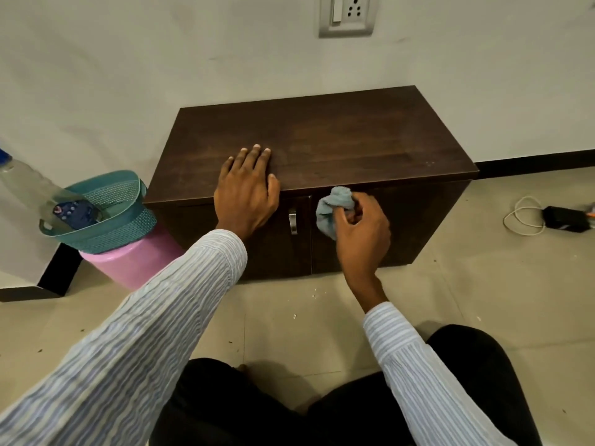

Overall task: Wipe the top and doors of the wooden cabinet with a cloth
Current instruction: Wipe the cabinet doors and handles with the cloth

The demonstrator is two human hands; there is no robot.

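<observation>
The person crouches in front of the cabinet [322,140], which stands against the wall. The left hand [246,188] lies flat on the front edge of the top, fingers straight and spread, grasping nothing; it seems to serve as a brace. The right hand [360,230] has its fingers curled round a bunched cloth [333,207] and holds it against the upper part of the right door [402,226], just below the lip of the top and just right of the seam between the doors.

The step in hand looks like wiping the doors. To do it well, I would open the cloth out somewhat, since a tight wad meets the wood with only a small patch. Long strokes along the grain, from the top edge down to the floor, would cover the panel evenly. The handle [293,220] on the left door [193,226] wants a pass around its base, where dust gathers. The bracing hand should keep pressing down so the doors do not swing or rattle under the wiping. Whether the top is already clean I cannot tell; a few pale specks show near its right corner.
</observation>
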